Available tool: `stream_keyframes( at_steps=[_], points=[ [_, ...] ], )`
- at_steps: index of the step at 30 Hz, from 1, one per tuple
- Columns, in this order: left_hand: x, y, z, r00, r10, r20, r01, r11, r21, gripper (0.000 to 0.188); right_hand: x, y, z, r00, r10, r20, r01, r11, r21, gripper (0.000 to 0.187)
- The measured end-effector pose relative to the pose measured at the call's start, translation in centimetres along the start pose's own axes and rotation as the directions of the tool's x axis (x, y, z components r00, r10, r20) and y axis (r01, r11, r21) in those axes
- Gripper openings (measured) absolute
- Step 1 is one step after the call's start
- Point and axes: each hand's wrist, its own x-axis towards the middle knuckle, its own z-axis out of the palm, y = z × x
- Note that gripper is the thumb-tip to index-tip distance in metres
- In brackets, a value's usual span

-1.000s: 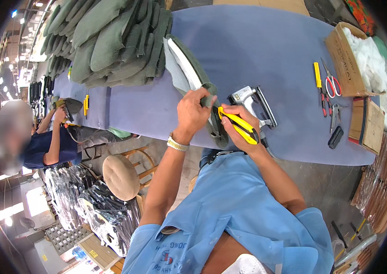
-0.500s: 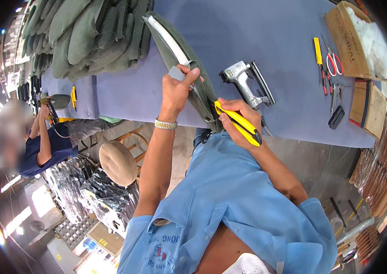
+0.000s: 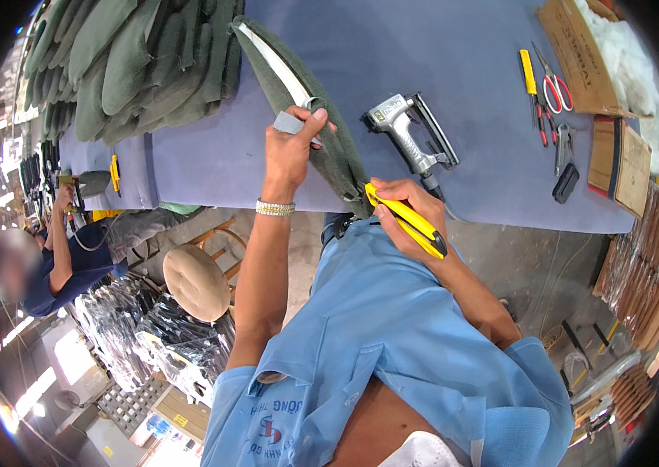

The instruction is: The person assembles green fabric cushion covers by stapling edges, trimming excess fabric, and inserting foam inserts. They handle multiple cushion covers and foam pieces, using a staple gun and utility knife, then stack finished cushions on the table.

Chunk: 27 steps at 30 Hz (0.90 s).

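A long, curved piece covered in dark green fabric (image 3: 341, 158) stands on edge at the table's front, a white strip (image 3: 271, 56) showing along its far part. My left hand (image 3: 290, 148) is closed on its upper edge, with a small flat grey piece (image 3: 289, 123) between the fingers. My right hand (image 3: 411, 214) grips a yellow utility knife (image 3: 405, 219). The knife's front end meets the near end of the green piece, where the fabric looks loose; the blade itself is hard to make out. To the right lies a silver staple gun (image 3: 405, 131).
Stacked green padded pieces (image 3: 135, 70) fill the table's far left. On the right lie a yellow-handled tool (image 3: 528, 71), red-handled scissors (image 3: 557, 92), pliers (image 3: 544, 124) and a carton (image 3: 578, 54) with white stuffing. A co-worker (image 3: 72, 249) and a tan round stool (image 3: 195, 282) are at left.
The view has shifted slightly, so the table's things sit a little further left. The knife's front end is now nearer the green piece's near end. Both hands keep their hold.
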Motion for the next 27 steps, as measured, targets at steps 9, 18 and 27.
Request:
stream_keyframes(
  at_steps=[9, 18, 27],
  points=[
    [0.4, -0.5, -1.2, 0.995, -0.047, -0.087, 0.032, 0.986, -0.163, 0.019, 0.0, -0.3, -0.1, 0.998, 0.003, 0.058, -0.009, 0.996, 0.089, 0.021],
    [-2.4, -3.5, -9.6, 0.955, -0.023, -0.296, 0.006, 0.998, -0.058, 0.022, 7.7, 5.8, -11.0, 0.917, 0.365, -0.162, -0.348, 0.531, -0.773, 0.028],
    [-7.8, -2.2, -11.6, 0.817, 0.199, -0.541, -0.059, 0.962, 0.266, 0.023, 11.8, 8.0, -14.1, 0.920, 0.389, -0.038, -0.316, 0.684, -0.658, 0.066]
  ],
)
